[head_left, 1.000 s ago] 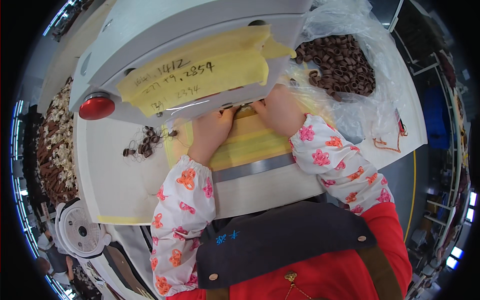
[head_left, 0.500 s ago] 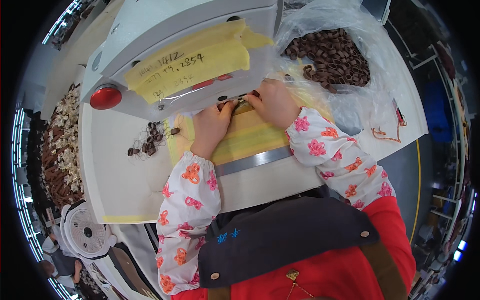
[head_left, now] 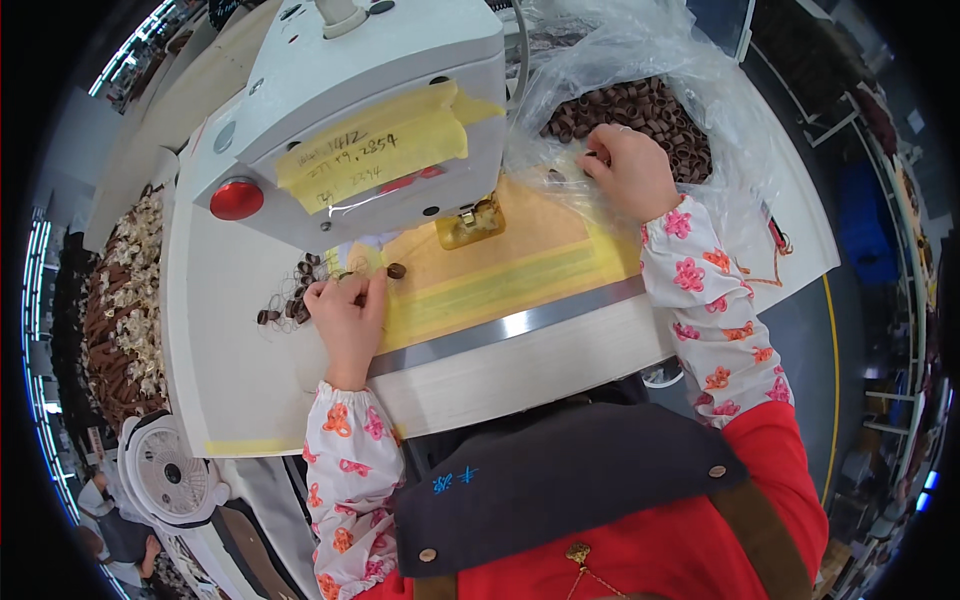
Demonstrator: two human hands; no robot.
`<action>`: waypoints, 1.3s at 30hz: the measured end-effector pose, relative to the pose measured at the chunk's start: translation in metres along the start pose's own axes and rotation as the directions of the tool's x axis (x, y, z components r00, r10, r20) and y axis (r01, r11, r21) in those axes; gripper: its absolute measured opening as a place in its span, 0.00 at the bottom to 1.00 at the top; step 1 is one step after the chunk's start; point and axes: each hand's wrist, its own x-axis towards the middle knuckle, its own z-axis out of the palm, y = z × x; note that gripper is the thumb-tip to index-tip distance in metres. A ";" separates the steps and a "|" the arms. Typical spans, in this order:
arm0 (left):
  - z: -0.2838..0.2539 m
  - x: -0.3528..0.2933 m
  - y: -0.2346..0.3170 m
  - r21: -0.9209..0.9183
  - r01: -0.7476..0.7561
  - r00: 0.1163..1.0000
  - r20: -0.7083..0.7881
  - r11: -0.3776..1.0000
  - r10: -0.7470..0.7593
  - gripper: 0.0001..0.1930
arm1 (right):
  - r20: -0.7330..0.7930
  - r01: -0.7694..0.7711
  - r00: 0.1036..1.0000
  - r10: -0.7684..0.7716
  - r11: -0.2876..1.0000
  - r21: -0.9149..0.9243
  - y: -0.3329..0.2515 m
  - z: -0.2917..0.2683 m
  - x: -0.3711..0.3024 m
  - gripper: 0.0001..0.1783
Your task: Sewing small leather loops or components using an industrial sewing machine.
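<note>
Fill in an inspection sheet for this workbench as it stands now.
Surface: white table, with yellow strips and a metal strip near the front edge.
Job's things: white machine with a red button; heap of brown loops in a clear plastic bag.
Clutter: small cluster of loops among loose threads, left; orange cord, right.
Hands: left hand beside a single brown loop, contact unclear; right hand at the bag, fingers curled, grip unclear.
Cables: grey cable or hose beside the machine.
Surroundings: white fan and another person, lower left; yellow floor line, right.
</note>
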 end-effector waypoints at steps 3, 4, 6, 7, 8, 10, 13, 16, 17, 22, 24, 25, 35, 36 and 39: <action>-0.003 0.002 0.002 0.016 0.065 0.998 -0.016 0.998 -0.064 0.06 | 0.081 0.025 0.996 -0.020 0.997 -0.070 0.006 0.001 -0.007 0.08; -0.003 0.006 0.008 0.058 0.008 0.997 -0.077 0.998 -0.004 0.06 | 0.082 0.044 0.996 -0.037 0.995 -0.094 0.005 0.004 -0.009 0.07; 0.003 0.013 0.022 0.093 -0.084 0.992 -0.084 0.992 0.092 0.08 | 0.122 0.067 0.991 -0.049 0.987 -0.145 0.005 0.008 -0.007 0.08; 0.009 0.015 0.031 0.085 -0.125 0.991 -0.030 0.988 0.128 0.10 | 0.159 0.068 0.986 -0.041 0.984 -0.167 0.007 0.010 -0.005 0.09; 0.012 0.016 0.040 0.080 -0.164 0.986 0.020 0.983 0.163 0.11 | 0.193 0.074 0.981 -0.037 0.980 -0.186 0.006 0.013 -0.003 0.10; 0.032 0.016 0.051 -0.041 -0.173 0.984 0.034 0.984 0.174 0.14 | 0.198 0.077 0.980 -0.035 0.976 -0.205 0.004 0.020 0.000 0.10; 0.053 0.022 0.062 -0.064 -0.103 0.987 0.117 0.993 0.110 0.15 | 0.149 0.040 0.989 -0.007 0.974 -0.222 0.003 0.018 0.003 0.11; 0.059 0.028 0.056 -0.001 -0.109 0.993 0.052 0.994 0.109 0.12 | 0.068 0.087 0.994 -0.090 0.995 0.049 -0.015 0.001 0.005 0.10; 0.059 0.030 0.055 0.014 -0.111 0.994 0.027 0.994 0.111 0.11 | 0.034 0.119 0.991 -0.128 0.976 0.183 -0.024 -0.004 0.004 0.09; 0.056 0.034 0.055 0.045 -0.018 0.992 0.129 0.999 0.012 0.11 | 0.504 -0.375 0.848 -0.167 0.483 0.791 -0.062 0.025 -0.006 0.10; 0.058 0.034 0.053 0.052 -0.023 0.993 0.115 0.998 0.017 0.11 | 0.611 -0.554 0.775 -0.163 0.290 0.780 -0.066 0.035 -0.010 0.09; 0.059 0.033 0.050 0.035 -0.031 0.994 0.109 0.999 0.027 0.11 | 0.639 -0.592 0.755 -0.148 0.267 0.761 -0.067 0.039 -0.011 0.08; 0.043 0.030 0.059 -0.334 0.047 0.964 0.263 0.941 0.045 0.09 | 0.261 -0.074 0.942 -0.209 0.632 0.771 -0.076 0.048 -0.028 0.05; 0.042 0.031 0.059 -0.346 0.037 0.960 0.272 0.937 0.062 0.10 | 0.216 -0.029 0.952 -0.217 0.640 0.768 -0.076 0.048 -0.030 0.05; 0.038 0.031 0.059 -0.367 0.028 0.952 0.295 0.930 0.088 0.11 | 0.097 0.097 0.960 -0.262 0.639 0.763 -0.077 0.050 -0.031 0.05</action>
